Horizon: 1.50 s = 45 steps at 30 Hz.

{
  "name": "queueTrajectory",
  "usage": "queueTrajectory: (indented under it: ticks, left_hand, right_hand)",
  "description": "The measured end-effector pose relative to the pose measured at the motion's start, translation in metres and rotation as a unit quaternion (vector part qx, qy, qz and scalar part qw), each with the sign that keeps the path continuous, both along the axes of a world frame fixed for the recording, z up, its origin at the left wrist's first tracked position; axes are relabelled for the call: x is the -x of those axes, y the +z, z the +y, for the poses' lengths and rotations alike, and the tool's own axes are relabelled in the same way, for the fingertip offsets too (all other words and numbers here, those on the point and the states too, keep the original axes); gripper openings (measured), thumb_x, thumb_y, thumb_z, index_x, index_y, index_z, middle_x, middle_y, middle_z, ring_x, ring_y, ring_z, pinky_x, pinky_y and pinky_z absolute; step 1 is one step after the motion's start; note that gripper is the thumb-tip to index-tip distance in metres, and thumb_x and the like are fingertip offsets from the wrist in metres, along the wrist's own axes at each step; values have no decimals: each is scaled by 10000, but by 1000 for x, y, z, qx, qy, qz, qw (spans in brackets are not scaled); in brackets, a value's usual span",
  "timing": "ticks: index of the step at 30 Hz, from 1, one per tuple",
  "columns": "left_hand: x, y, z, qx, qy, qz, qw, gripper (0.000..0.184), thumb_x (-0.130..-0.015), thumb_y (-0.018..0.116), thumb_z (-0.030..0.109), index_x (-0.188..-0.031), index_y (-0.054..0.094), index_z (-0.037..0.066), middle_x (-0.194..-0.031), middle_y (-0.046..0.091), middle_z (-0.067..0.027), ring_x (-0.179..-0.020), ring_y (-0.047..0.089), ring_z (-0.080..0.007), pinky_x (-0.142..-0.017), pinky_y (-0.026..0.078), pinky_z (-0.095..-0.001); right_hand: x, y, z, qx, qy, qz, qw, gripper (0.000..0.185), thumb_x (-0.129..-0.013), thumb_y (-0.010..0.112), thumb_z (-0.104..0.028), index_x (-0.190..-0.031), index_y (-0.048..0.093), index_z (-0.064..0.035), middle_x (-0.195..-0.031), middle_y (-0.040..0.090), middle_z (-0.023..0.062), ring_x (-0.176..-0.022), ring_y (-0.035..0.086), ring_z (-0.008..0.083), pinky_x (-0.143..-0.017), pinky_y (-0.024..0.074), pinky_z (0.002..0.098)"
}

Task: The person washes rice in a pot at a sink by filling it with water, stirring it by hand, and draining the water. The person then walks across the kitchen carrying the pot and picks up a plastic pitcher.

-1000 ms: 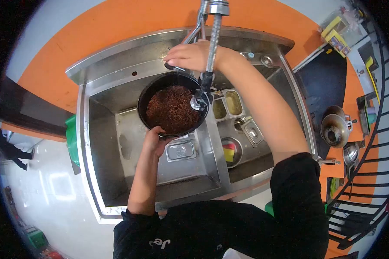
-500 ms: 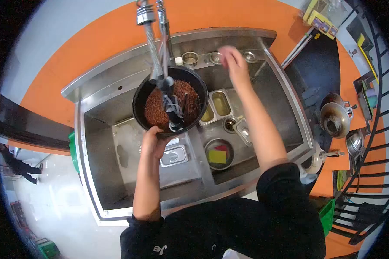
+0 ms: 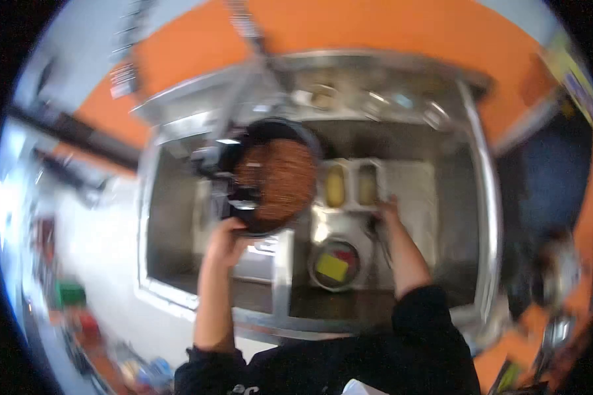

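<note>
My left hand (image 3: 228, 241) grips the lower rim of a black round pot (image 3: 302, 135), which holds reddish-brown grains (image 3: 284, 181). The black and metal spray head (image 3: 244, 197) of the tap hangs over the pot's left side. Over the right sink basin, my right hand (image 3: 385, 212) is beside two small metal trays, one with yellowish contents (image 3: 336, 186). Motion blur hides its fingers and anything between them. Below the trays, a round metal bowl (image 3: 340, 284) holds a yellow-green and red sponge (image 3: 332, 266).
A steel double sink (image 3: 282, 276) has a divider between its basins. Small metal bowls (image 3: 322, 96) stand on the back ledge. Pans (image 3: 552, 271) are blurred at the right, and a green container (image 3: 70, 292) is at the far left.
My right hand has come down from the back ledge to the small trays. The pot stays in my left hand and now hangs nearer the divider. The view has shifted and blurred.
</note>
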<state>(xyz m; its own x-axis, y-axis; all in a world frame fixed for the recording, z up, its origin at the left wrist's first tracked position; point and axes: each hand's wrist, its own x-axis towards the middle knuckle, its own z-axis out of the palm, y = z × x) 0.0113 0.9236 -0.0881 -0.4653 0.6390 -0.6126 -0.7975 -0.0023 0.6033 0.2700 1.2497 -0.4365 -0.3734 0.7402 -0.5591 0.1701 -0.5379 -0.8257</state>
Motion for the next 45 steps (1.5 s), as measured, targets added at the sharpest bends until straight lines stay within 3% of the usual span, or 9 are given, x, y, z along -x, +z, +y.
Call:
queueTrajectory:
  ticks: [2, 5, 19, 24, 26, 30, 36, 37, 45]
  left_hand:
    - [-6, 7, 3, 67, -19, 35, 997, 305, -731, 505, 86, -996, 469, -61, -940, 551, -174, -800, 602, -312, -676, 559, -355]
    - [-12, 6, 13, 42, 39, 34, 998, 269, -751, 473, 74, -998, 476, -34, -910, 564, -158, -804, 604, -315, -747, 531, -421]
    - [-16, 13, 18, 32, 7, 161, 986, 307, -748, 435, 84, -1000, 485, -84, -929, 592, -195, -813, 613, -306, -724, 533, -417]
    - [-15, 17, 24, 27, 11, 51, 998, 300, -749, 450, 119, -1002, 490, -37, -1021, 544, -177, -844, 583, -314, -747, 527, -406]
    - [-17, 26, 32, 20, 28, 12, 999, 384, -721, 465, 101, -1075, 438, -43, -1097, 502, -190, -920, 568, -349, -739, 541, -431]
    - [-16, 22, 35, 54, 53, 60, 995, 482, -694, 465, 76, -1150, 385, -59, -1127, 485, -220, -961, 560, -353, -737, 558, -401]
    - [-19, 18, 33, 54, 59, 72, 994, 460, -684, 434, 65, -1117, 394, -86, -1082, 517, -212, -903, 592, -332, -710, 563, -402]
    - [-19, 18, 33, 52, 62, 72, 994, 456, -683, 430, 61, -1113, 394, -88, -1086, 515, -217, -903, 591, -337, -709, 564, -406]
    - [-20, 19, 36, 63, 72, 68, 993, 442, -702, 405, 53, -1113, 360, -105, -1132, 474, -258, -968, 551, -396, -815, 514, -473]
  right_hand:
    - [4, 141, -34, 73, 17, -23, 997, 724, -776, 624, -292, -1342, 237, -61, -1186, 457, 167, -1007, 501, 294, -815, 451, 382]
    - [-7, 67, 30, -84, 274, -131, 949, 693, -796, 596, -310, -1313, 277, 22, -1273, 399, 164, -1110, 450, 275, -911, 384, 372]
    - [-88, 63, 66, -301, 184, -328, 876, 529, -802, 546, -177, -1260, 360, 12, -1208, 435, 159, -1139, 406, 290, -945, 335, 388]
    - [-77, 96, -4, -540, 252, -558, 578, 478, -804, 528, -130, -1240, 390, 9, -1184, 447, 158, -1149, 391, 296, -957, 317, 394]
    - [-6, 112, -23, -439, 149, -211, 861, 499, -780, 551, -90, -1246, 392, -13, -1178, 438, 183, -1154, 378, 309, -963, 314, 380]
    - [88, -5, -22, -207, 166, -201, 943, 442, -811, 524, -208, -1213, 419, -58, -1162, 470, 202, -1051, 461, 357, -925, 362, 387]
    - [96, 44, -45, -115, 196, -39, 973, 406, -831, 528, -291, -1108, 428, -12, -988, 545, 183, -888, 557, 301, -660, 496, 416]
    - [97, -4, -47, -305, 227, -99, 920, 407, -834, 520, -289, -1119, 427, -14, -1033, 535, 187, -925, 552, 302, -682, 500, 417]
    - [4, 18, -31, -153, 267, -131, 943, 495, -789, 574, -216, -1188, 437, 42, -1158, 510, 171, -1070, 473, 245, -928, 353, 336]
